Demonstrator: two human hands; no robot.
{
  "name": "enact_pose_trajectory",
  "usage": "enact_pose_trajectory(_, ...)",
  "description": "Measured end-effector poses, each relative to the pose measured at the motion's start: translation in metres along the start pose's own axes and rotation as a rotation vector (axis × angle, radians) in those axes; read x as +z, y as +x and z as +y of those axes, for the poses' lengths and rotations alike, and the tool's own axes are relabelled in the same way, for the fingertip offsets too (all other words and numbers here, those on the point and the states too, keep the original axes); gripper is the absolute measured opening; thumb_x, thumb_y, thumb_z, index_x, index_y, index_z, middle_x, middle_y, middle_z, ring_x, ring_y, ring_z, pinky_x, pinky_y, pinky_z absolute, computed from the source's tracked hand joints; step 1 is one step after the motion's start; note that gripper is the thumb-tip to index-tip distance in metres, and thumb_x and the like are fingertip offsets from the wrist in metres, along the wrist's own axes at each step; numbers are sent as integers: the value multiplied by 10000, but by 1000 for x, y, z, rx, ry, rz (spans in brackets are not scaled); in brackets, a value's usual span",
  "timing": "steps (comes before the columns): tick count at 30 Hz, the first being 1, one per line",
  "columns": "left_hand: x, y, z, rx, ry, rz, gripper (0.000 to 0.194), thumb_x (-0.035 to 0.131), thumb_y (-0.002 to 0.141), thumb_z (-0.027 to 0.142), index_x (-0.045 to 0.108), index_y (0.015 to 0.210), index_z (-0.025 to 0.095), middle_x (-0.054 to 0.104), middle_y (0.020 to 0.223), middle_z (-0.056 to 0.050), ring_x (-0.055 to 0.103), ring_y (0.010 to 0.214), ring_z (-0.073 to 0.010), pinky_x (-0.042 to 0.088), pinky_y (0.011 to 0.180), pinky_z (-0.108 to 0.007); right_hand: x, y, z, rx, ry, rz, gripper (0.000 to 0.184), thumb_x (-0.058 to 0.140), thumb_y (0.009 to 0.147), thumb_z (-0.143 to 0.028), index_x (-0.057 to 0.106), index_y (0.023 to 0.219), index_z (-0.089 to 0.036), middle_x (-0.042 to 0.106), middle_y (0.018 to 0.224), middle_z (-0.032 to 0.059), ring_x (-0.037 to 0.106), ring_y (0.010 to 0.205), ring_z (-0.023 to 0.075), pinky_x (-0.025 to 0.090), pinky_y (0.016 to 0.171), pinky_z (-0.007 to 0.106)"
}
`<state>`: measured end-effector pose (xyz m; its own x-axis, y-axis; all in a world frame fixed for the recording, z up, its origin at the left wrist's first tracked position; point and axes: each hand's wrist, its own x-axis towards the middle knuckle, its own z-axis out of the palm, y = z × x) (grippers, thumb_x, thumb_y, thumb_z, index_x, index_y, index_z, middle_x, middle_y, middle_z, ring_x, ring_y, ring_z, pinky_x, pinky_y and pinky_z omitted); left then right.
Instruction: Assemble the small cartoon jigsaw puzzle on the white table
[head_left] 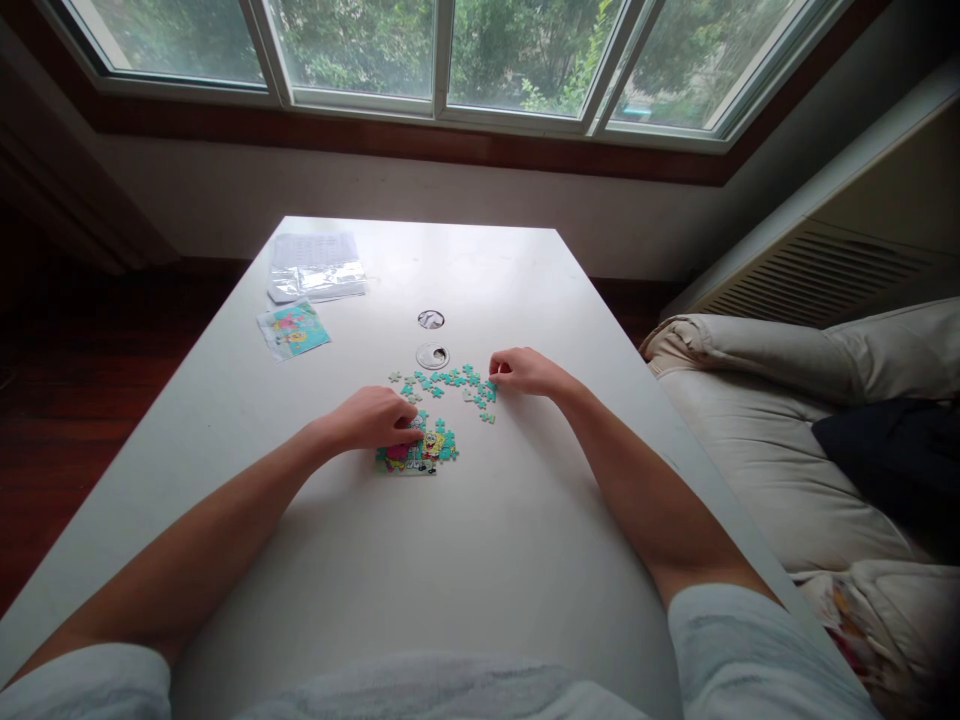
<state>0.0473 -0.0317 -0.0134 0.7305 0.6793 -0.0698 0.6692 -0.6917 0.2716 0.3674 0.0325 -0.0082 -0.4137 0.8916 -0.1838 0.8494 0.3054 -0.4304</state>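
Note:
A small partly joined cartoon jigsaw [420,452] lies on the white table [480,540] in front of me. My left hand [373,418] rests on its upper left part, fingers curled and pressing down on the pieces. Several loose teal pieces [450,381] are scattered just beyond it. My right hand [525,371] sits at the right end of that scatter, fingers closed in a pinch on a loose piece.
A picture card [293,329] and a clear plastic bag [316,267] lie at the table's far left. Two round cable holes [432,355] sit mid-table. A cushioned sofa [810,420] stands to the right, with windows beyond the far edge.

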Motion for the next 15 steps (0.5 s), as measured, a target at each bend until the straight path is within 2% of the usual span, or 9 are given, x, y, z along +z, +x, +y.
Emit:
enact_pose_trajectory(4, 1, 0, -1, -9, -5, -2, 470, 571, 902, 528, 473, 576, 203, 515, 526, 2, 400, 502, -135, 181, 548, -304, 4, 1, -3, -43, 9, 10, 88, 657, 836, -274, 707, 857, -204, 699, 808, 9, 582, 707, 131, 358, 631, 239)
enact_pose_trajectory(10, 0, 2, -1, -21, 22, -25, 462, 540, 918, 527, 480, 594, 203, 498, 538, 4, 386, 520, -138, 170, 558, -307, 12, 0, -15, -88, 29, 122, 102, 630, 862, -268, 700, 918, -218, 679, 778, -13, 550, 680, 114, 328, 630, 232)
enact_pose_trajectory(15, 1, 2, -2, -18, 15, -29, 468, 536, 920, 532, 457, 599, 200, 489, 545, 4, 354, 521, -137, 157, 562, -307, 19, -1, -23, -117, 10, 107, 131, 649, 830, -229, 703, 949, -224, 655, 743, -25, 524, 661, 112, 307, 627, 232)
